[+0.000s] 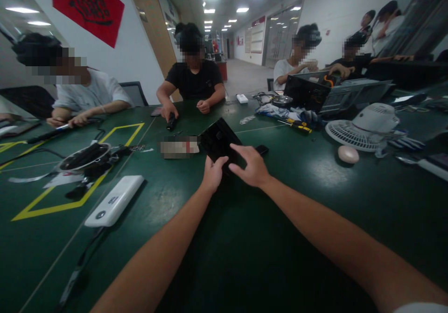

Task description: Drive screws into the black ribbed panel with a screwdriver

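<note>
A flat black panel-like object is tilted up above the green table, near the middle of the view. My left hand grips its lower edge, thumb over the front and the other fingers mostly hidden behind. My right hand is at its lower right side with thumb and fingers apart, and nothing is held between them. A blurred beige box lies just left of the panel. Behind my right hand is a small black object.
At the left lie a white power bank with a cable and a round framed device. A white fan, a beige oval object and an open computer case stand at the right. Several people sit around the table.
</note>
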Demonstrator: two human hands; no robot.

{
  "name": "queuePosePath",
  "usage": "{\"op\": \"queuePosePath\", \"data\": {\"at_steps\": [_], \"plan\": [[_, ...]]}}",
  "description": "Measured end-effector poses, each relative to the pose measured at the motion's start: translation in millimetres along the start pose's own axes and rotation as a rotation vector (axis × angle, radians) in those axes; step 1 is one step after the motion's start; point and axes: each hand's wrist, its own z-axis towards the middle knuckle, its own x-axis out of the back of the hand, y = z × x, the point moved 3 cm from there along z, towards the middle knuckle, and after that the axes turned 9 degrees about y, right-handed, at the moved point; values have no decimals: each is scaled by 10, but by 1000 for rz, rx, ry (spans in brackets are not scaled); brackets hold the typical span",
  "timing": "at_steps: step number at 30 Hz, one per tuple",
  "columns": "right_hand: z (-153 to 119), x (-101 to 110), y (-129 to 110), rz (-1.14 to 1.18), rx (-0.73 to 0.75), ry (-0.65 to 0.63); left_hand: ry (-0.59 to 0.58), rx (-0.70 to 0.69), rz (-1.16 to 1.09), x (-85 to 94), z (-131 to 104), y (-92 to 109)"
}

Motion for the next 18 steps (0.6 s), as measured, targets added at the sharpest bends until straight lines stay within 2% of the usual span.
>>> {"op": "queuePosePath", "data": {"at_steps": [2,3,5,7,9,12,15,18], "plan": [[89,217,255,-220,-107,100,102,136,-95,33,41,-14],[122,294,397,-341,-192,86,151,199,-137,49,54,-12],[147,363,651,-510,-344,-62,219,312,-198,77,71,5],[129,340,791,-552,-374,-258,233,388,-232,102,84,32],[94,308,818,-552,-358,-330,218,421,-253,133,99,58],[18,325,775,-526,-349,-261,179,435,-267,189,124,81],[-76,441,795,-425,-320,-181,143,465,-273,250,146,96],[-141,659,948,-439,-443,-10,76,512,-319,299,158,127]]}}
